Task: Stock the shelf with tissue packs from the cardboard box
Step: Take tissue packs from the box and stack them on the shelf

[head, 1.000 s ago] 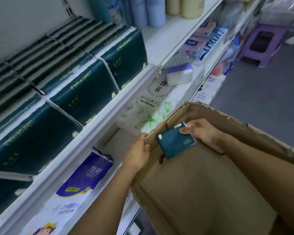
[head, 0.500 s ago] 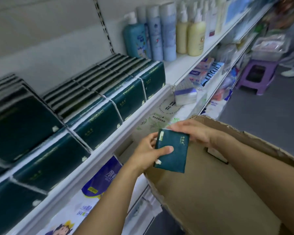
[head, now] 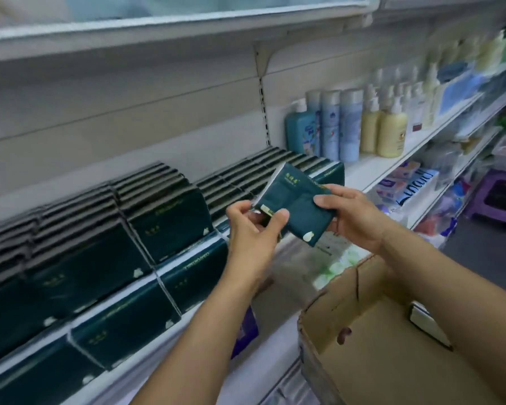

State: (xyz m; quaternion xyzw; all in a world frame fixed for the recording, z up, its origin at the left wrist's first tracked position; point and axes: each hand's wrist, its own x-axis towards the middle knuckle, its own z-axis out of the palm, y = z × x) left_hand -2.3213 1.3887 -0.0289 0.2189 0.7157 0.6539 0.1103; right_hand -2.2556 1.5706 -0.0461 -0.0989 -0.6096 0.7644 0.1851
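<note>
A dark green tissue pack (head: 297, 204) is held up in front of the shelf by both hands. My left hand (head: 250, 229) pinches its left end and my right hand (head: 352, 219) grips its right edge. Rows of the same dark green tissue packs (head: 170, 217) fill the white shelf (head: 371, 171) behind and to the left. The open cardboard box (head: 371, 346) sits low at the right, under my right forearm, and one more pack edge (head: 427, 324) shows inside it.
Blue and cream bottles (head: 348, 127) stand on the same shelf to the right of the packs. The lower shelf holds white and blue paper goods (head: 406, 185). A purple stool (head: 500, 200) stands on the grey floor at the far right. Another shelf (head: 187, 27) runs overhead.
The pack has risen out of the box to shelf height, and both hands now hold it. The view has tilted upward, bringing the upper shelf into sight.
</note>
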